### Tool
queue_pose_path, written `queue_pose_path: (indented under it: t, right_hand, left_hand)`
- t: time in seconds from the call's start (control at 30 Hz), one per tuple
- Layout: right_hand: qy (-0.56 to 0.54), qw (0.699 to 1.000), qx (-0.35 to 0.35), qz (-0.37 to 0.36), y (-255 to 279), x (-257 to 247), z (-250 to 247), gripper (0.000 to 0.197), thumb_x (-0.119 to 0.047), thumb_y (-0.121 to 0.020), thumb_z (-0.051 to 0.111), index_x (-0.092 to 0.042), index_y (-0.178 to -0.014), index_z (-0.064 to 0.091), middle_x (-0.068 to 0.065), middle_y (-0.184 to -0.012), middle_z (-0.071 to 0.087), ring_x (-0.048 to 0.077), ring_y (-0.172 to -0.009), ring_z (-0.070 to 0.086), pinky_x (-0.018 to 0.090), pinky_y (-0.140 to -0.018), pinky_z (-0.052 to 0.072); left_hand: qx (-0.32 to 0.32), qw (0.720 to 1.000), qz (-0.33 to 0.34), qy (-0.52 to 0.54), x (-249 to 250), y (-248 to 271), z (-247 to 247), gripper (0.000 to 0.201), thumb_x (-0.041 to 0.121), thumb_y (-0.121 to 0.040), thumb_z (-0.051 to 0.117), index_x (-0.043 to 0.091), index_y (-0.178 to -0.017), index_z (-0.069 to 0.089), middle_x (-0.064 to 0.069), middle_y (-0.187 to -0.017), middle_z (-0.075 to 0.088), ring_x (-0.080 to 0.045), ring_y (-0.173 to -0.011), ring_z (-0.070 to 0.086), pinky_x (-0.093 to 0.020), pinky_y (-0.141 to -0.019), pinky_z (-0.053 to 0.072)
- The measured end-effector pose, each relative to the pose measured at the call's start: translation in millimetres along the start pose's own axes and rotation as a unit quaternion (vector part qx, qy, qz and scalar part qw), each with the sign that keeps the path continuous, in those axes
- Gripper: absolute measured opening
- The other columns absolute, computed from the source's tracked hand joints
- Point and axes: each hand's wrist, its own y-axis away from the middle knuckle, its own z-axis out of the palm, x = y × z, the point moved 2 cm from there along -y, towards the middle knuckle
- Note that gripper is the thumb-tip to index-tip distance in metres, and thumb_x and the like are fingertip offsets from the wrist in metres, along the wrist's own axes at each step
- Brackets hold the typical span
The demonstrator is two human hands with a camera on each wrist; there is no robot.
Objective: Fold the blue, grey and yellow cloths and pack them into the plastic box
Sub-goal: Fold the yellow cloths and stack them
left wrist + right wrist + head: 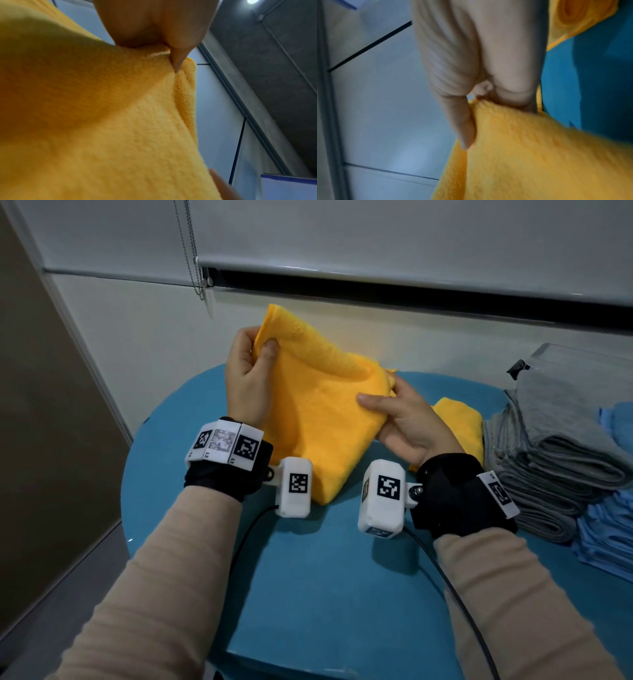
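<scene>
A yellow cloth (315, 409) is held up over the blue table (308, 570), its lower corner touching the tabletop. My left hand (255, 350) pinches its upper left corner between thumb and fingers; the left wrist view shows that pinch on the yellow cloth (120, 108). My right hand (394, 402) pinches the right corner, thumb on the front face; the right wrist view shows the yellow cloth (539, 155) gripped. A second yellow cloth (459, 419) lies folded behind my right hand. The clear plastic box (582, 364) stands at the far right, partly hidden by grey cloths.
Folded grey cloths (555, 460) are stacked at the table's right side, with blue cloths (606, 532) stacked in front of them at the right edge. A white wall (154, 330) and window blind stand close behind the table. Cables run from the wrist cameras.
</scene>
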Motion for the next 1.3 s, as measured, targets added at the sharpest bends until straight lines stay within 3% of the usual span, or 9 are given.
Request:
queue_pose_path:
  t: [0.13,0.3,0.5,0.57,0.7,0.87,1.0,1.17,1.3]
  right_hand:
    - [-0.135,0.986,0.051,-0.079,2,-11,-9,0.04,0.005,-0.076,0.062,-0.017,-0.107,0.053,0.008,-0.103,0.061,0.022,-0.095,0.06,0.04,-0.083,0.054]
    - [-0.054,0.992,0.094,-0.059,2,-10,-13,0.05,-0.008,-0.081,0.068,-0.019,-0.126,0.049,0.013,-0.127,0.056,0.02,-0.105,0.062,0.033,-0.085,0.056]
    - [-0.099,0.962,0.167,-0.191,6,-23,-25,0.015,-0.006,-0.092,0.055,-0.017,-0.101,0.057,-0.003,-0.079,0.067,0.01,-0.074,0.064,0.027,-0.071,0.054]
    - [-0.065,0.971,0.146,-0.18,6,-23,-25,0.021,-0.017,-0.089,0.06,-0.022,-0.109,0.055,-0.006,-0.09,0.067,0.012,-0.088,0.063,0.032,-0.081,0.051]
    - [0.093,0.992,0.073,-0.038,5,-6,-21,0.088,-0.045,-0.056,0.076,-0.024,-0.135,0.044,-0.003,-0.127,0.059,0.016,-0.117,0.055,0.04,-0.097,0.043]
    - [0.134,0.989,0.04,-0.046,5,0,-13,0.062,-0.018,-0.067,0.075,-0.012,-0.125,0.055,0.0,-0.118,0.065,0.014,-0.107,0.063,0.03,-0.085,0.049]
    - [0.094,0.987,0.039,-0.123,12,-16,-13,0.064,-0.026,-0.054,0.08,-0.013,-0.113,0.058,0.003,-0.109,0.068,0.021,-0.104,0.065,0.038,-0.09,0.053]
    - [0.192,0.957,0.082,-0.2,20,-38,-14,0.039,-0.014,-0.079,0.073,-0.021,-0.11,0.053,-0.001,-0.11,0.064,0.016,-0.1,0.065,0.031,-0.082,0.056]
    - [0.183,0.971,0.151,-0.04,4,-14,-34,0.059,-0.02,-0.085,0.069,-0.017,-0.134,0.037,0.008,-0.12,0.06,0.019,-0.098,0.064,0.039,-0.084,0.055]
  left_hand:
    - [-0.002,1.0,-0.031,0.006,-3,-1,-2,0.002,0.022,-0.088,0.049,0.023,-0.086,0.048,0.007,-0.082,0.049,0.003,-0.072,0.049,-0.015,-0.069,0.041]
    - [-0.052,0.995,-0.081,0.015,-6,4,4,0.018,0.008,-0.096,0.044,0.021,-0.084,0.046,0.005,-0.077,0.048,0.006,-0.061,0.05,-0.011,-0.061,0.042]
    - [-0.026,0.996,-0.085,0.031,-9,1,-6,0.011,0.015,-0.093,0.048,0.022,-0.085,0.048,0.006,-0.075,0.05,0.0,-0.061,0.051,-0.02,-0.062,0.043]
    - [-0.027,0.995,-0.079,0.055,-8,1,-6,0.013,0.011,-0.096,0.045,0.021,-0.087,0.048,0.006,-0.073,0.052,0.0,-0.06,0.052,-0.019,-0.06,0.044]
    - [-0.058,0.99,-0.06,0.109,-5,4,-3,0.008,0.013,-0.095,0.045,0.019,-0.091,0.047,0.013,-0.071,0.058,-0.004,-0.064,0.054,-0.021,-0.061,0.046]
    - [-0.083,0.986,-0.054,0.133,-6,3,-5,0.004,0.019,-0.091,0.047,0.02,-0.094,0.047,0.004,-0.082,0.056,-0.01,-0.075,0.054,-0.028,-0.069,0.046]
    - [-0.113,0.984,-0.045,0.133,-1,3,-5,0.005,0.018,-0.092,0.045,0.02,-0.096,0.047,0.011,-0.076,0.059,-0.009,-0.071,0.054,-0.027,-0.066,0.046]
    - [-0.142,0.985,-0.041,0.087,7,3,-3,0.007,0.018,-0.097,0.042,0.024,-0.097,0.044,0.008,-0.072,0.059,-0.011,-0.064,0.054,-0.03,-0.059,0.047]
    - [-0.077,0.972,-0.202,-0.095,-29,4,0,0.018,0.028,-0.096,0.049,0.023,-0.112,0.043,-0.007,-0.102,0.059,-0.022,-0.089,0.059,-0.04,-0.082,0.05]
